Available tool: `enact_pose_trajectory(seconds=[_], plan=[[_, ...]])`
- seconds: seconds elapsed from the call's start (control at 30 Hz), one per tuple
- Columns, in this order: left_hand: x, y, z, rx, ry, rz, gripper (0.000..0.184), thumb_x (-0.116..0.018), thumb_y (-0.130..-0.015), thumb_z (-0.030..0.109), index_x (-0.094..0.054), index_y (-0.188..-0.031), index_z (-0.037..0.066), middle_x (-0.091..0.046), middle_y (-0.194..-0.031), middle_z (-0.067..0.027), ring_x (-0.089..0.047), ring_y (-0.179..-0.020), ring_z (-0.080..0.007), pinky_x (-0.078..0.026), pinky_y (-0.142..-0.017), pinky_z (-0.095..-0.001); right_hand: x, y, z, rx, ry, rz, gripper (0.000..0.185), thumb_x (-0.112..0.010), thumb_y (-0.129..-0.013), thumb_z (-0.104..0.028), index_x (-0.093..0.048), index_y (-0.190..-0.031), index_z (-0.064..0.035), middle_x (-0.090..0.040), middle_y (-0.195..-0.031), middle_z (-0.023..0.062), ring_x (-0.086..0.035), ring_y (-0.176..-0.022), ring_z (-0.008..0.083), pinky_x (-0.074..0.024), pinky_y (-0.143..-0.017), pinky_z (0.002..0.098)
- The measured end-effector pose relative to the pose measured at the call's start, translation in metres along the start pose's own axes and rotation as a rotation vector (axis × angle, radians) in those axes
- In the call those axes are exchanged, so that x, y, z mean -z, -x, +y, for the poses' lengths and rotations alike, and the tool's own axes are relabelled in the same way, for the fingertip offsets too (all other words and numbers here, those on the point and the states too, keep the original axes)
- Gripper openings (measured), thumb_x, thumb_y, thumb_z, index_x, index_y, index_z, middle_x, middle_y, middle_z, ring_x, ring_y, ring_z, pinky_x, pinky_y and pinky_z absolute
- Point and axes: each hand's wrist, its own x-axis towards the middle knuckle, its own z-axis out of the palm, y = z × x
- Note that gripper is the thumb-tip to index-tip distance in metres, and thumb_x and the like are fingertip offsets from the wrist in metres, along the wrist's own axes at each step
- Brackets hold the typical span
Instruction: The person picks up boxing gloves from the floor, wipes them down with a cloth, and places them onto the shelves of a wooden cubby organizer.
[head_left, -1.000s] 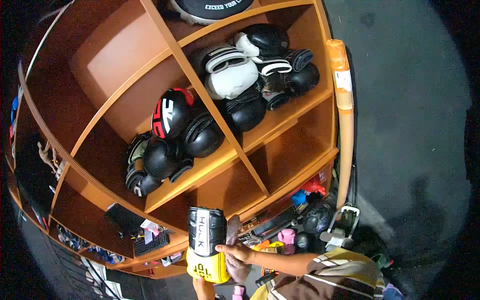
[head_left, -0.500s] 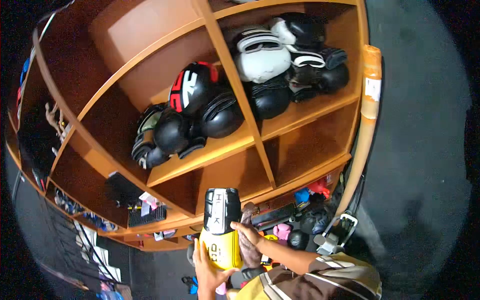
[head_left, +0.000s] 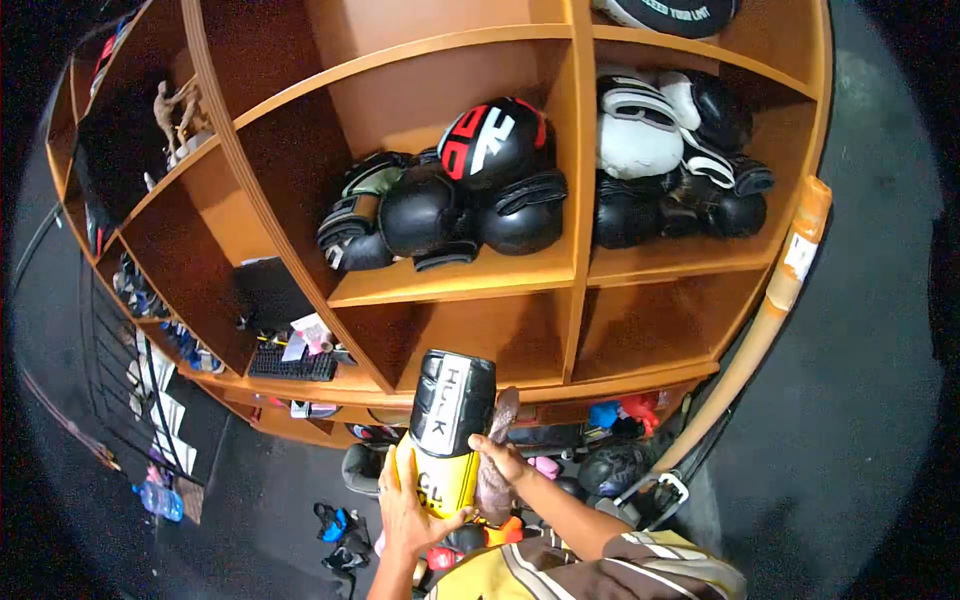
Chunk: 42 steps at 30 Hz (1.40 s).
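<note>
A yellow and black boxing glove (head_left: pixel 440 405) with "HULK" lettered on its black cuff is held in front of me, cuff end up. My left hand (head_left: pixel 405 512) grips its yellow lower part from the left. On the right side, my right hand (head_left: pixel 503 463) has its thumb on the glove's edge and holds a brown cloth (head_left: pixel 494 495) against it. Part of the cloth sticks up beside the cuff. The fingers of my right hand are mostly hidden behind the cloth and glove.
A wooden shelf unit (head_left: pixel 450 290) holds black boxing gloves (head_left: pixel 425 212) and a white glove (head_left: pixel 640 140). At its right leans a long tan pole (head_left: pixel 755 345). A keyboard (head_left: pixel 292 364) lies on the left ledge. More gear, including a black helmet-like item (head_left: pixel 612 470), crowds the floor.
My view has shifted, so the shelves sit further right and more floor shows at left. Both hands still hold the glove, now tilted slightly the other way.
</note>
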Motion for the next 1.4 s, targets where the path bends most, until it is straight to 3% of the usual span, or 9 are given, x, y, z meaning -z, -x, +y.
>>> enact_pose_trajectory(seconds=[0.27,0.47,0.8,0.93,1.0,1.07,1.17,1.3,1.4], plan=[[0.033,0.009,-0.039,-0.179,0.137,-0.163,0.119,-0.085,-0.051,0.055,-0.032,-0.148,0.011,-0.037,-0.143,-0.0299,-0.039,-0.129,-0.0487,-0.033,-0.106,-0.0574,0.016,0.002,-0.048,0.159,-0.013,0.030,0.054,-0.070,-0.088,-0.033,-0.056,-0.130,-0.0014,-0.062,-0.125,0.0078,-0.058,-0.113,0.0197,-0.0434,-0.102,0.0356],[0.067,0.016,-0.053,-0.312,0.012,-0.399,0.105,-0.083,-0.051,0.056,-0.047,-0.141,0.015,-0.038,-0.143,-0.0276,-0.041,-0.125,-0.0482,-0.036,-0.102,-0.0560,0.056,0.037,-0.061,-0.074,0.330,-0.138,0.053,-0.070,-0.088,-0.032,-0.056,-0.130,-0.0009,-0.063,-0.124,0.0080,-0.059,-0.113,0.0201,-0.0441,-0.101,0.0359],[0.076,0.026,-0.067,-0.317,-0.086,-0.556,0.099,-0.083,-0.049,0.055,-0.051,-0.137,0.023,-0.036,-0.147,-0.0250,-0.037,-0.131,-0.0481,-0.031,-0.106,-0.0579,0.085,0.094,-0.024,-0.193,0.350,-0.061,0.052,-0.070,-0.088,-0.029,-0.056,-0.129,-0.0002,-0.064,-0.123,0.0082,-0.060,-0.113,0.0208,-0.0452,-0.100,0.0365],[0.067,0.036,-0.077,-0.280,-0.025,-0.579,0.095,-0.080,-0.058,0.058,-0.047,-0.141,0.027,-0.030,-0.152,-0.0231,-0.033,-0.134,-0.0468,-0.030,-0.106,-0.0596,0.108,0.096,-0.007,-0.203,0.330,0.022,0.040,-0.073,-0.083,-0.018,-0.065,-0.116,0.0032,-0.067,-0.116,0.0104,-0.063,-0.109,0.0225,-0.0480,-0.097,0.0384],[0.038,0.052,-0.106,-0.297,0.125,-0.477,0.096,-0.082,-0.057,0.051,-0.046,-0.142,0.026,-0.028,-0.153,-0.0245,-0.031,-0.138,-0.0469,-0.024,-0.110,-0.0628,0.068,0.103,-0.010,-0.101,0.487,0.274,0.030,-0.070,-0.084,-0.015,-0.068,-0.109,0.0026,-0.069,-0.110,0.0088,-0.064,-0.103,0.0212,-0.0493,-0.093,0.0371],[0.024,0.059,-0.124,-0.139,0.168,-0.268,0.097,-0.079,-0.066,0.043,-0.034,-0.149,0.021,-0.020,-0.157,-0.0255,-0.022,-0.144,-0.0433,-0.019,-0.113,-0.0634,0.051,0.094,-0.014,-0.046,0.494,0.474,0.033,-0.064,-0.088,-0.018,-0.064,-0.114,0.0002,-0.065,-0.113,0.0088,-0.062,-0.105,0.0215,-0.0483,-0.095,0.0370],[0.032,0.061,-0.139,0.218,0.235,0.144,0.101,-0.081,-0.072,0.031,-0.024,-0.152,0.005,-0.021,-0.157,-0.0240,-0.022,-0.146,-0.0378,-0.023,-0.118,-0.0433,0.034,0.079,-0.021,0.040,0.377,0.648,0.036,-0.057,-0.093,-0.023,-0.058,-0.123,-0.0035,-0.060,-0.118,0.0088,-0.059,-0.108,0.0219,-0.0468,-0.098,0.0368],[0.016,0.098,-0.157,0.699,0.535,0.448,0.058,-0.072,-0.086,0.016,-0.047,-0.138,0.005,-0.053,-0.134,-0.0103,-0.052,-0.124,-0.0217,-0.043,-0.101,-0.0367,0.036,0.066,-0.025,0.078,0.273,0.315,0.060,-0.053,-0.094,-0.036,-0.040,-0.140,-0.0003,-0.056,-0.133,0.0170,-0.057,-0.119,0.0302,-0.0456,-0.103,0.0469],[-0.026,0.130,-0.139,0.915,0.768,0.093,0.036,-0.064,-0.093,0.029,-0.061,-0.123,0.008,-0.064,-0.114,-0.0054,-0.058,-0.111,-0.0149,-0.047,-0.094,-0.0324,0.008,0.059,-0.019,0.026,0.244,0.197,0.060,-0.051,-0.096,-0.039,-0.040,-0.140,0.0000,-0.056,-0.132,0.0163,-0.058,-0.118,0.0302,-0.0471,-0.101,0.0468]])
